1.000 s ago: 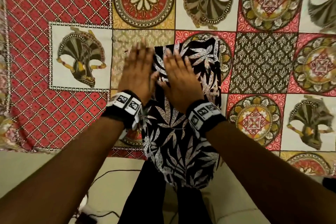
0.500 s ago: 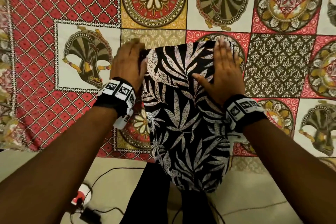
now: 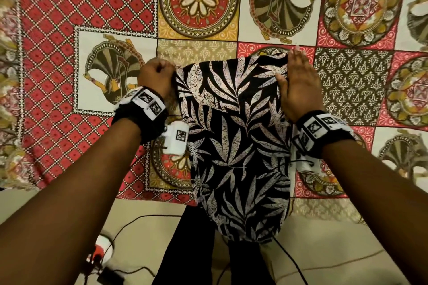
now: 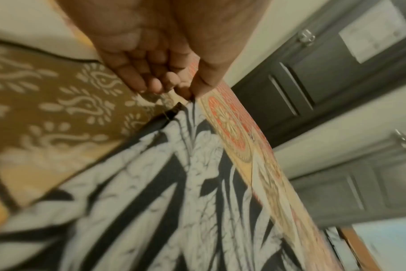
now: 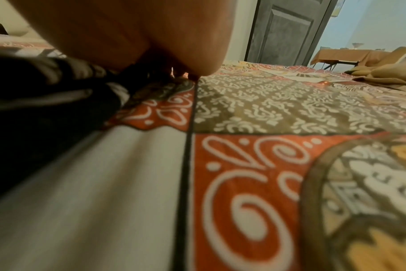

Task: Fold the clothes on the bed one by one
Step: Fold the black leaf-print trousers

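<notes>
Head view: leaf-print garment [image 3: 234, 136] runs lengthwise toward the person.

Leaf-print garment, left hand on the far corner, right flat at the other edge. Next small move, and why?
Probably the right hand should grip its far corner too. The left hand already pinches the far-left corner of the leaf-print garment, while the right lies with straight fingers along the edge; the near end hangs off the bed. Both corners held lets the far end fold toward the person.
</notes>
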### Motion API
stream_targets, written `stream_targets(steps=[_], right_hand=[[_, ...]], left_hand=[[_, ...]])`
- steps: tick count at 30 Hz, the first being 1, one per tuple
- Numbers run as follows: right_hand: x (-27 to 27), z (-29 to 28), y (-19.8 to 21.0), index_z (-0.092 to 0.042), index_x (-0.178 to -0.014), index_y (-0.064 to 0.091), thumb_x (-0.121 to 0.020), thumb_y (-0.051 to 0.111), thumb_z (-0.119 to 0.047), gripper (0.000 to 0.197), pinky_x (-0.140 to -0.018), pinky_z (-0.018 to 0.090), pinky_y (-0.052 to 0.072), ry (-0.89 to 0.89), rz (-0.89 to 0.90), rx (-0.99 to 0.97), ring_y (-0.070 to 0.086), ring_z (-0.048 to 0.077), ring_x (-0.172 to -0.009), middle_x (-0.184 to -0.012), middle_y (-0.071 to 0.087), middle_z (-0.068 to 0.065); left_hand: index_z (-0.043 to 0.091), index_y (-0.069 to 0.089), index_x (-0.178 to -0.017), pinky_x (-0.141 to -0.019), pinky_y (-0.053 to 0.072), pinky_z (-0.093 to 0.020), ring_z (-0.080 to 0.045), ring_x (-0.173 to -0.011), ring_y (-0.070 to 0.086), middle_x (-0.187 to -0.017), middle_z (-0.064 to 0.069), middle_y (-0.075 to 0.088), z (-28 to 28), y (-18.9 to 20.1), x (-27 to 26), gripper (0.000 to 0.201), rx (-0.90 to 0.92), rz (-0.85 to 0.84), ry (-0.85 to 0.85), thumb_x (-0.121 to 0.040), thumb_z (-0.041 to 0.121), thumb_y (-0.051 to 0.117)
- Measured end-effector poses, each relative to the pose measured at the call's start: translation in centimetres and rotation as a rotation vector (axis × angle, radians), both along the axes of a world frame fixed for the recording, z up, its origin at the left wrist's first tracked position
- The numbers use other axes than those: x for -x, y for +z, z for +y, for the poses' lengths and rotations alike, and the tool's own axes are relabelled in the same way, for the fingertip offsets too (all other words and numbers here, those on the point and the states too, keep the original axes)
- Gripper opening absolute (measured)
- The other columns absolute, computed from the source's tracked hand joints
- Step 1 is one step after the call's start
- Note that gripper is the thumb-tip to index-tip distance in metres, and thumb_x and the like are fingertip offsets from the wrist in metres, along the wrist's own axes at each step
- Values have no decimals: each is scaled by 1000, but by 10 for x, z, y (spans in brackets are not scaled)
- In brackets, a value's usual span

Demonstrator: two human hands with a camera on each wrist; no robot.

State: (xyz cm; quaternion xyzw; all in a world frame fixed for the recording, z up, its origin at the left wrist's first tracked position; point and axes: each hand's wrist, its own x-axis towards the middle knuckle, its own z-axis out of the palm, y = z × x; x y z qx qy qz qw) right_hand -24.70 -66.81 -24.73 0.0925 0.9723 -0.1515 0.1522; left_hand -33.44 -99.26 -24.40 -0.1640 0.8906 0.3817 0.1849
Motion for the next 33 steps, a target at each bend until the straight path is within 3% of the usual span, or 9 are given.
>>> stream_targets(steps=[6, 11, 15, 18, 21, 24, 28, 30, 33], right_hand=[[5, -2, 9, -14, -161, 12, -109, 27, -46, 63, -124, 44, 5, -33, 5, 14, 10, 24, -155, -169, 11, 6], [44, 16, 34, -21, -156, 32, -94, 67, -31, 71, -117, 51, 28, 190, -7, 41, 38, 38, -138, -154, 40, 17], [83, 24, 44, -29, -138, 56, -82, 74, -49, 63, -109, 53, 39, 370, -242, 61, 49, 37, -127, -138, 56, 13], [95, 24, 56, -15, -129, 64, -78, 76, -52, 64, -94, 35, 44, 302, -401, 116, 61, 32, -111, -125, 65, 14], [86, 28, 74, -8, -127, 66, -81, 78, -45, 60, -95, 29, 37, 143, -398, 242, 57, 24, -112, -126, 62, 4], [57, 33, 95, -13, -115, 69, -83, 78, -37, 41, -88, 36, 53, -116, -314, 587, 68, 22, -96, -112, 70, -4], [9, 38, 114, -28, -106, 62, -89, 73, -24, 20, -77, 32, 57, -295, -121, 859, 71, 22, -94, -104, 74, 7], [-12, 40, 121, -28, -102, 63, -86, 74, -23, 20, -72, 30, 60, -393, -23, 966, 73, 13, -85, -91, 77, -2], [-45, 39, 139, -24, -96, 66, -75, 83, -45, 34, -69, 27, 56, -437, 104, 1067, 68, 13, -81, -84, 71, -5]], left_hand=[[5, 64, -100, -75, 42, -32, -30, -91, 59, -99, -17, 64, 9, 5, -2, 16, 217, 28, -52, -91, 14, 53], [29, 69, -122, -102, 48, -31, -24, -111, 55, -125, -7, 51, -1, 11, -4, 53, 87, 139, -324, -84, -3, 52], [22, 65, -124, -96, 46, -31, -23, -108, 58, -120, -2, 60, 0, 25, 10, 27, 89, -22, -566, -98, 24, 59], [10, 66, -111, -80, 42, -30, -23, -93, 59, -95, -5, 62, 1, 31, 18, 41, 170, -139, -661, -94, 47, 62], [11, 63, -88, -74, 44, -28, -19, -76, 57, -80, -7, 60, -6, 30, 19, 32, -98, -189, -418, -86, 41, 74], [22, 57, -74, -64, 45, -26, -14, -67, 55, -76, -3, 59, -15, 35, 6, 32, -459, -230, -99, -75, 36, 85], [18, 62, -96, -78, 55, -37, -14, -81, 65, -88, 3, 70, -17, 52, -22, 29, -794, -293, 140, -77, 25, 82], [18, 65, -107, -68, 55, -29, -4, -73, 66, -89, 9, 72, -13, 63, -40, 23, -843, -228, 183, -85, 19, 73], [18, 73, -88, -57, 54, -24, -1, -64, 64, -78, 10, 72, -3, 95, -68, 14, -857, -98, 263, -93, 8, 64]])
